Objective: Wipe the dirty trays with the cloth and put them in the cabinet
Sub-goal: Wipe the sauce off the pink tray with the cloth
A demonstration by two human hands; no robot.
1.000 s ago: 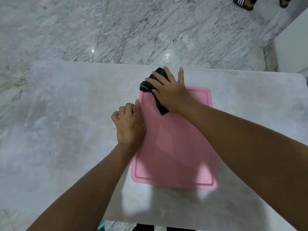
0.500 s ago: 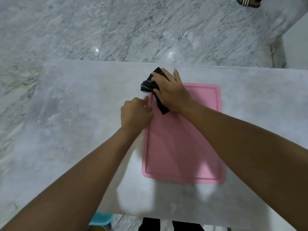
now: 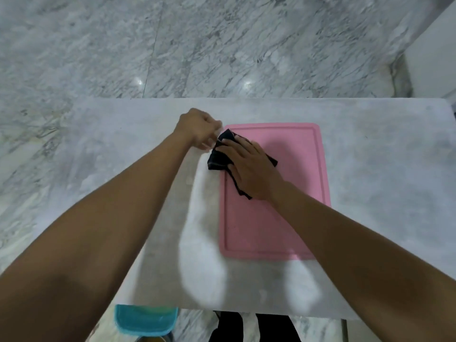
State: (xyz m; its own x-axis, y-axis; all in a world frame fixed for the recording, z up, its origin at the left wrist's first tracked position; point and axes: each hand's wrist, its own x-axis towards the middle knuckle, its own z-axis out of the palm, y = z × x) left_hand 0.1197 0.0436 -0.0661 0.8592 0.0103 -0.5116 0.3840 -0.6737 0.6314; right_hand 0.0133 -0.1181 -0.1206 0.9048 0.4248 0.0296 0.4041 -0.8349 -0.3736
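1. Marble floor (image 3: 197, 45): grey-veined and glossy, with two bright light spots. It fills the upper part of the frame and the left edge.
2. Table (image 3: 382, 181): a pale grey mottled top that spans the middle band of the frame from left to right. Its near edge runs along the bottom.
3. Forearms: two bare forearms reach in from the lower left and lower right corners, toward the upper centre of the table.
4. Pink tray (image 3: 293, 154): rectangular, with rounded corners and a raised line just inside the rim. It lies flat on the table right of centre, long side running away from the viewer. The right forearm covers its lower right corner.
5. White panel (image 3: 434, 58): a plain upright surface at the upper right edge of the frame, standing on the floor beyond the table.
6. Teal object (image 3: 145, 319): a rounded, soft-edged shape at the bottom of the frame, below the table's near edge. What it is cannot be told.
7. Right hand (image 3: 249, 166): lies flat with fingers spread, pressing down on the cloth in the tray's upper left area.
8. Left hand (image 3: 199, 129): fingers curled, just beside the tray's upper left corner and the cloth's far tip. It is blurred, so whether it grips anything cannot be told.
9. Dark cloth (image 3: 218, 160): crumpled under the right hand, with a thin pale stripe. Its left part hangs over the tray's left edge onto the table.
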